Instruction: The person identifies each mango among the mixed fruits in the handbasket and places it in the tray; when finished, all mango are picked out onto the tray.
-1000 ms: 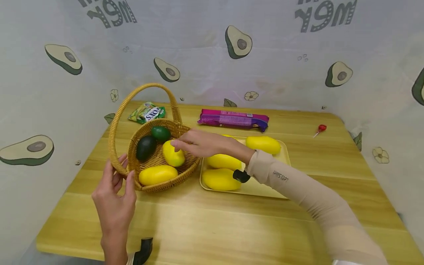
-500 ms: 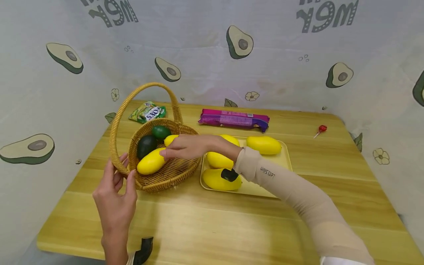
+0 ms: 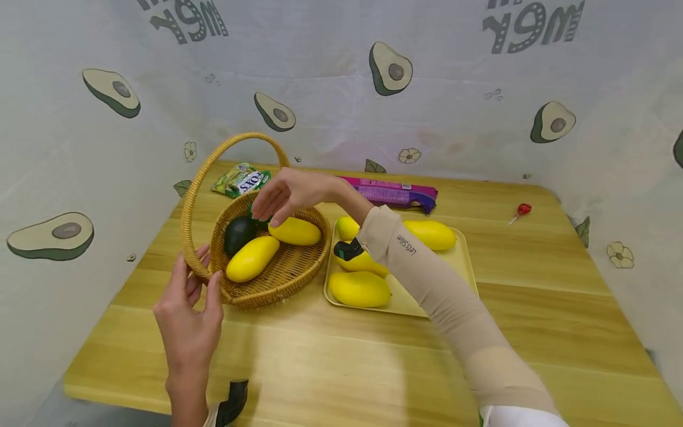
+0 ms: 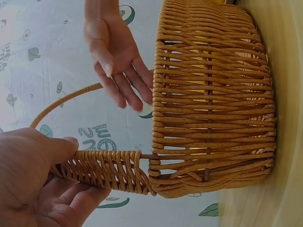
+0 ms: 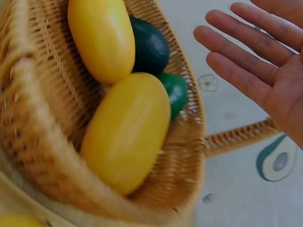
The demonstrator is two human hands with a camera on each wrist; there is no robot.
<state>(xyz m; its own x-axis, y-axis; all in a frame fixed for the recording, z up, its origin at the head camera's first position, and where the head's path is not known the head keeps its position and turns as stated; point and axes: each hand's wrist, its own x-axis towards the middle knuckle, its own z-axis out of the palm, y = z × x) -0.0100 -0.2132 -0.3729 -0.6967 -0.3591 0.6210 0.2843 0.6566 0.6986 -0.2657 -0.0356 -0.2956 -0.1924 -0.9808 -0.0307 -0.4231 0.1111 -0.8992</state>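
A wicker basket [image 3: 290, 270] stands on the table, its handle [image 4: 102, 165] arching over it. My left hand [image 3: 189, 332] grips the handle's near base between thumb and fingers. Inside lie two smooth yellow mango-like fruits, one in front [image 3: 253, 259] and one farther right [image 3: 296, 231]. A dark green avocado-like fruit [image 3: 240, 234] sits at the basket's left; a smaller green one [image 5: 174, 94] is mostly hidden behind my right hand in the head view. My right hand [image 3: 296, 193] hovers above the basket's back, fingers extended, holding nothing.
Right of the basket, a pale yellow tray [image 3: 411, 296] carries several yellow fruits [image 3: 360, 289], some partly covered by my right forearm. Behind lie a green candy bag [image 3: 242, 179] and a purple packet [image 3: 397, 194]. A red lollipop [image 3: 523, 210] is at far right.
My right hand has let go of a yellow fruit in the basket and risen toward the back. The front yellow fruit turned diagonal; the other moved right. The left hand stays on the handle.
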